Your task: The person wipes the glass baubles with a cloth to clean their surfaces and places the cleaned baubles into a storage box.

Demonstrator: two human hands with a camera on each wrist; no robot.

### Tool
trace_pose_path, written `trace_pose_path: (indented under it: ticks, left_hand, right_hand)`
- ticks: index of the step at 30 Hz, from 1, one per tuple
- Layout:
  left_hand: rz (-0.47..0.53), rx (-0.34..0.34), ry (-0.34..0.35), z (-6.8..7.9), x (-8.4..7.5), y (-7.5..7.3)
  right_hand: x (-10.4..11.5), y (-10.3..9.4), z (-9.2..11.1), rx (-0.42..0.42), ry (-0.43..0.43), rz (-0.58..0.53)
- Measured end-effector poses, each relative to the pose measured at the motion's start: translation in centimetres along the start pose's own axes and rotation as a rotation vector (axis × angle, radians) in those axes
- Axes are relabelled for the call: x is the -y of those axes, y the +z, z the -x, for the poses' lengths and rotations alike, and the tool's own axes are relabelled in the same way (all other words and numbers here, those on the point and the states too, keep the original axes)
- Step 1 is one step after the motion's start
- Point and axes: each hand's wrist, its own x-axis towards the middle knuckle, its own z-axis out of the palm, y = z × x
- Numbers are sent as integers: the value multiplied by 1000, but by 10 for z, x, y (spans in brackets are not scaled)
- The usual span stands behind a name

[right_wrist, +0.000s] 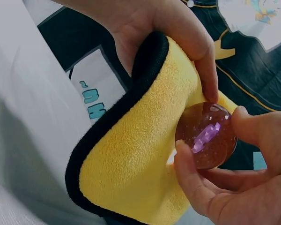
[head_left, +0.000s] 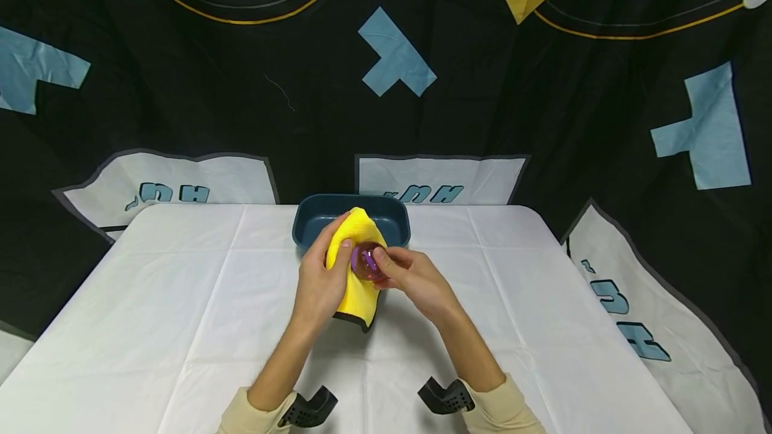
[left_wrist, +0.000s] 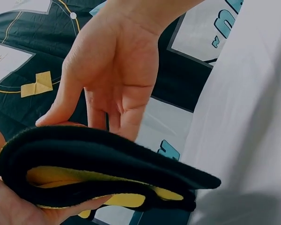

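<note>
Over the tabletop (head_left: 181,327), on the near side of the blue tub (head_left: 396,220), the right hand (head_left: 419,281) pinches a glossy ball (head_left: 365,262), probably hard, slippery and best held by its sides, against a soft-looking yellow cloth (head_left: 360,301) that the left hand (head_left: 322,281) grips.

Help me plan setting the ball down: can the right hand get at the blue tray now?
Probably yes: the right hand holds the ball, and the blue tray lies beyond, its right end unblocked by the left hand or yellow cloth.
</note>
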Motion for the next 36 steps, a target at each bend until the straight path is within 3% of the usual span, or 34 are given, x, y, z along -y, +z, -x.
trace_pose_path:
  ticks: [10,21,36]
  left_hand:
    - [-13,2,-1,1,-1,-2]
    - [-8,9,10,2,-1,0]
    - [-8,-6,10,3,-4,-1]
  right_hand:
    - [5,2,3,-24,40,-26]
    - [2,0,2,-12,28,-63]
    - [5,-2,5,88,28,-142]
